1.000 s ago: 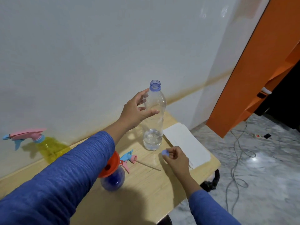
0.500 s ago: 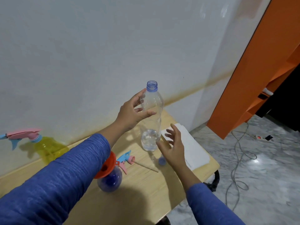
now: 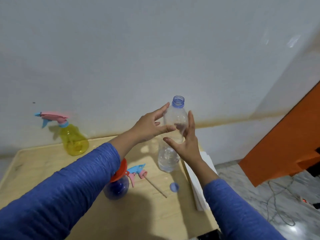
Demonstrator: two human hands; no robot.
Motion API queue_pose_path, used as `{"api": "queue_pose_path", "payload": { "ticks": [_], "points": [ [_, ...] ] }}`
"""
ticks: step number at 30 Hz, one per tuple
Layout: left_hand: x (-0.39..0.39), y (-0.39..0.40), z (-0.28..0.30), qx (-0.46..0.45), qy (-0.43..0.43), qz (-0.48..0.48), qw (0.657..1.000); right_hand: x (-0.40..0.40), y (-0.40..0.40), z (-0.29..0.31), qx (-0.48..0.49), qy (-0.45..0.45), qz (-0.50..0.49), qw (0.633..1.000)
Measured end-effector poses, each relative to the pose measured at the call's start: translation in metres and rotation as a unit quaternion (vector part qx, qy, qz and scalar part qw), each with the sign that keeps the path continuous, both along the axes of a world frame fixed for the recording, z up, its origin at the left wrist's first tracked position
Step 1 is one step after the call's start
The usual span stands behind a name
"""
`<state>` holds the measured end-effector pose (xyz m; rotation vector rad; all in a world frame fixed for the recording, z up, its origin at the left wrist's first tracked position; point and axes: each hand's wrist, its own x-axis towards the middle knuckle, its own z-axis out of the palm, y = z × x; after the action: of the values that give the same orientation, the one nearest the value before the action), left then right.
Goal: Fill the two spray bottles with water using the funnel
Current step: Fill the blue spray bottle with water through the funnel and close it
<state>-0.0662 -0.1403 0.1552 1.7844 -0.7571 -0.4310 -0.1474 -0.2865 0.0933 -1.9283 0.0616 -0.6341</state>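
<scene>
Water bottle [image 3: 170,139] upright between left hand's [image 3: 149,126] grip and open right hand [image 3: 186,144].

head cam | looks forward and down | close over wooden table [image 3: 52,163] | white wall [image 3: 155,49] behind

Soft, dim, bluish light falls from above me; my arms cast a dark shadow on the pale wooden table [image 3: 43,163]. Glare glints on the marble floor [image 3: 292,229]. Edges bend and blur.
</scene>
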Motion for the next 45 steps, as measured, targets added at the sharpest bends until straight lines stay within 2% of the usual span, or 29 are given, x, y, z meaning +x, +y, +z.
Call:
{"api": "queue_pose_path", "payload": {
  "ticks": [3,6,11,14,17,19,22,26,28,33,38,45],
  "points": [
    [-0.002,0.029,0.009,0.006,-0.013,0.087,0.996,0.016,0.002,0.003,-0.026,-0.006,0.058,0.998],
    [-0.014,0.077,0.013,-0.044,-0.028,0.200,0.978,0.033,0.007,0.009,-0.069,-0.006,0.135,0.988],
    [-0.063,0.153,-0.027,-0.135,0.007,0.411,0.902,0.054,0.015,0.021,-0.144,-0.003,0.253,0.957],
    [-0.102,0.167,-0.078,-0.138,0.057,0.478,0.866,0.061,0.018,0.032,-0.208,0.003,0.303,0.930],
    [-0.125,0.160,-0.131,-0.130,0.136,0.497,0.847,0.066,0.019,0.040,-0.287,-0.004,0.353,0.891],
    [-0.128,0.148,-0.155,-0.102,0.165,0.475,0.858,0.066,0.011,0.045,-0.322,0.003,0.365,0.874],
    [-0.124,0.132,-0.163,-0.032,0.168,0.445,0.879,0.064,-0.004,0.048,-0.356,0.014,0.382,0.853],
    [-0.123,0.113,-0.162,0.000,0.133,0.424,0.896,0.058,-0.017,0.050,-0.412,0.049,0.393,0.821],
    [-0.137,0.130,-0.183,-0.029,0.159,0.477,0.864,0.070,0.019,0.044,-0.473,0.077,0.456,0.750],
    [-0.137,0.129,-0.184,-0.021,0.130,0.485,0.864,0.066,0.024,0.053,-0.524,0.084,0.463,0.710],
    [-0.136,0.129,-0.179,-0.031,0.125,0.472,0.872,0.074,0.023,0.061,-0.555,0.062,0.438,0.705],
    [-0.135,0.130,-0.179,-0.043,0.131,0.467,0.873,0.080,0.029,0.066,-0.620,0.050,0.411,0.667]
  ]
}}
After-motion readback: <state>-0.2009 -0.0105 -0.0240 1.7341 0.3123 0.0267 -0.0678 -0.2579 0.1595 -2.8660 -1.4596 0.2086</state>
